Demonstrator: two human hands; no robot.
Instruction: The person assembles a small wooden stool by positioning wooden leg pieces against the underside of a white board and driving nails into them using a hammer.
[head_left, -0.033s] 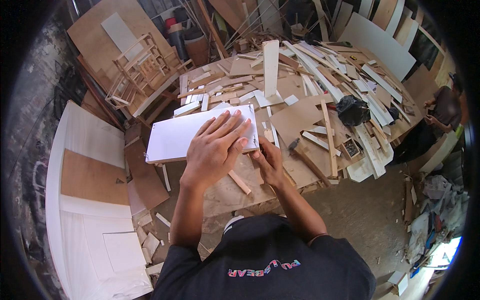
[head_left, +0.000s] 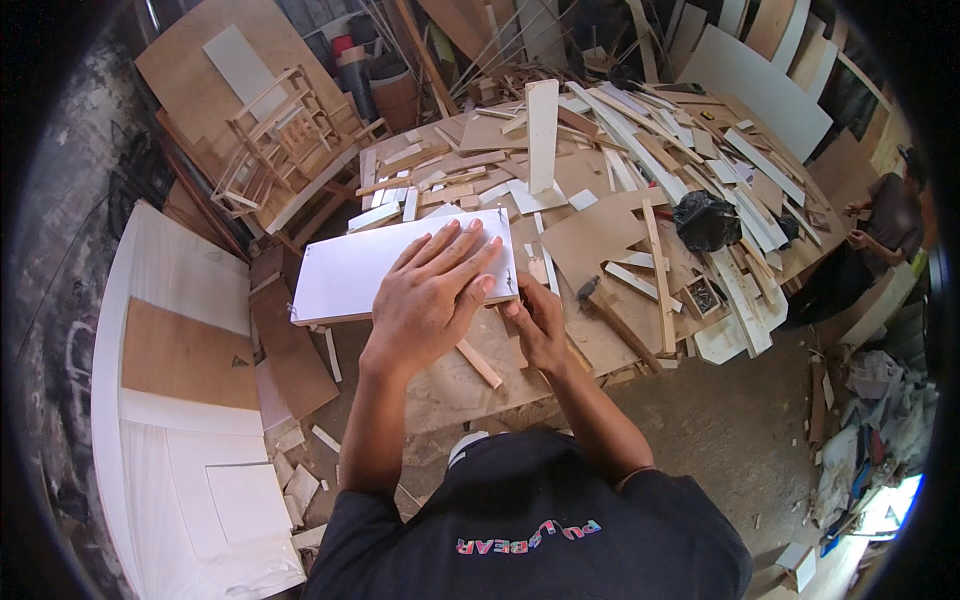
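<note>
A white rectangular panel (head_left: 335,272) with a wooden edge lies before me above the near side of the workbench. Small nails stick up near its corners. Across its top face lies my left hand (head_left: 425,290), flat with the fingers stretched out. My right hand (head_left: 541,325) grips the panel's right end from the near corner, thumb on the edge; its other fingertips are partly hidden. To the right, a hammer (head_left: 622,322) with a wooden handle rests on the bench (head_left: 440,385). Beyond it stands a small wooden box (head_left: 702,297) of nails.
Wood strips and offcuts (head_left: 640,130) cover much of the bench, with an upright white board (head_left: 541,135) and a black plastic bag (head_left: 706,220) among them. White panels (head_left: 190,440) lean at left. Another person (head_left: 885,225) is at far right.
</note>
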